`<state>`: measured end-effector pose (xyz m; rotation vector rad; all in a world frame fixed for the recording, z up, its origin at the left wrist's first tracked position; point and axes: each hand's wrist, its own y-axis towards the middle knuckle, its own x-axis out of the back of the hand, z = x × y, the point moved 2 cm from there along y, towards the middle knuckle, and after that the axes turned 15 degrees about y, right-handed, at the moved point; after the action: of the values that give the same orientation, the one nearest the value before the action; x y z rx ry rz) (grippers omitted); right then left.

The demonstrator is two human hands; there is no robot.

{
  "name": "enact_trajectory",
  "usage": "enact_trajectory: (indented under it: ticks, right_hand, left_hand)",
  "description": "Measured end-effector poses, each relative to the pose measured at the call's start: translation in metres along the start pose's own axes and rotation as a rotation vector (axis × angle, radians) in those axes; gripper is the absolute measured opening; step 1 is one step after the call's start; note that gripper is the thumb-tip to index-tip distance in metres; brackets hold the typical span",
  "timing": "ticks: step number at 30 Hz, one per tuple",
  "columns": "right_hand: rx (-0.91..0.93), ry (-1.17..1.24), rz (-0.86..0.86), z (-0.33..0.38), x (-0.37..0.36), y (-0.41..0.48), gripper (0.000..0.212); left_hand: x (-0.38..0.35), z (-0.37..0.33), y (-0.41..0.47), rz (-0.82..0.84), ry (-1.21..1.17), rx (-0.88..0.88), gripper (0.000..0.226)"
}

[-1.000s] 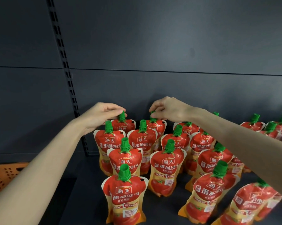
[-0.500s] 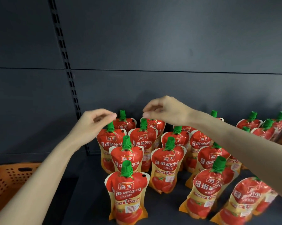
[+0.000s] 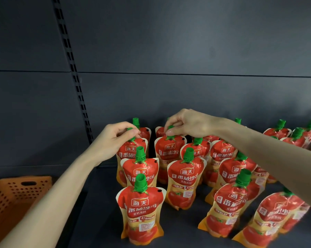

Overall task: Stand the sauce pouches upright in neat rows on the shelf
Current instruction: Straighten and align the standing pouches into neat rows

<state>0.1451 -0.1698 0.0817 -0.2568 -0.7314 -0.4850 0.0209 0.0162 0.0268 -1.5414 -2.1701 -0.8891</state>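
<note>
On shelf [image 3: 101, 221], mid-left: left hand [image 3: 113, 140] and right hand [image 3: 188, 125] each pinch a pouch cap, second row back. Risk: forearms knocking front pouches [image 3: 141, 210] over on withdrawal.

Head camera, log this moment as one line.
left hand: pinching pouch cap | right hand: pinching pouch cap | pouches: upright in rows | shelf | orange basket: lower left

on each red sauce pouch [image 3: 141, 208] in front of you, a framed logo reads 海天, with 番茄沙司 in large white characters just beneath it.
</note>
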Motion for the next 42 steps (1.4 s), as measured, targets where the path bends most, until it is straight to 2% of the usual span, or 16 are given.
enact_trajectory:
  ticks: [7,13,21,42]
  right_hand:
    - [-0.021,0.006,-0.009,-0.0065,0.0011,-0.004,0.02]
    - [-0.007,0.002,-0.015,-0.0057,-0.0013,-0.0005,0.014]
    - [-0.017,-0.012,0.003,-0.0046,0.0002,-0.0027,0.017]
    - [-0.051,0.001,0.02,-0.0011,0.0007,-0.0047,0.02]
  left_hand:
    - [-0.0119,-0.0024,0.0053,-0.012,-0.004,-0.02,0.017]
    - [-0.0096,-0.0023,0.0046,0.005,-0.003,-0.008,0.028]
    - [-0.0114,-0.0029,0.003,-0.011,-0.016,-0.002,0.018]
    - [-0.0096,-0.0041,0.0016,0.016,-0.016,-0.011,0.024]
